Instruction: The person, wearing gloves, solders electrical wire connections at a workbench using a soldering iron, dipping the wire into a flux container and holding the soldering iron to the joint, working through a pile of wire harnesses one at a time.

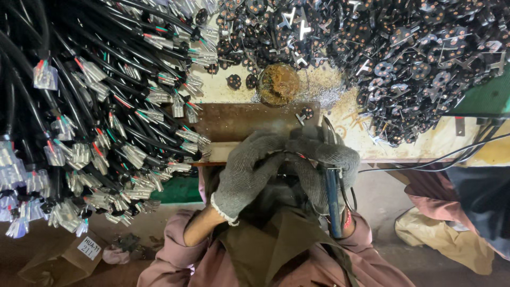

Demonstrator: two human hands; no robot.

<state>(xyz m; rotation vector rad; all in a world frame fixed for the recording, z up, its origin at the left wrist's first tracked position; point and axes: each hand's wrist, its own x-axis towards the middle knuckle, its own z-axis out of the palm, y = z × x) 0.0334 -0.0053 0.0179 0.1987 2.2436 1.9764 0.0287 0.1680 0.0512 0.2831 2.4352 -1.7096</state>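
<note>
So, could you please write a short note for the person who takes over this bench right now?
Left hand: gloved, closed around a small part I cannot see.
Right hand: gloved, gripping a blue-handled tool, tip hidden between the hands.
Cable bundle with stripped ends hangs on the left; pile of black round parts on the bench, upper right; round tin ahead.
Done and left: cannot tell; both piles are large.

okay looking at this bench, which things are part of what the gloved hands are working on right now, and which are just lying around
In use:
- left hand in grey knit glove
- right hand, gloved, gripping a blue-handled soldering iron
- thin wires between the hands
- brown metal plate

Lying about:
- bundled black cables
- heap of black round plug inserts
- round rusty tin
- cardboard box
</note>
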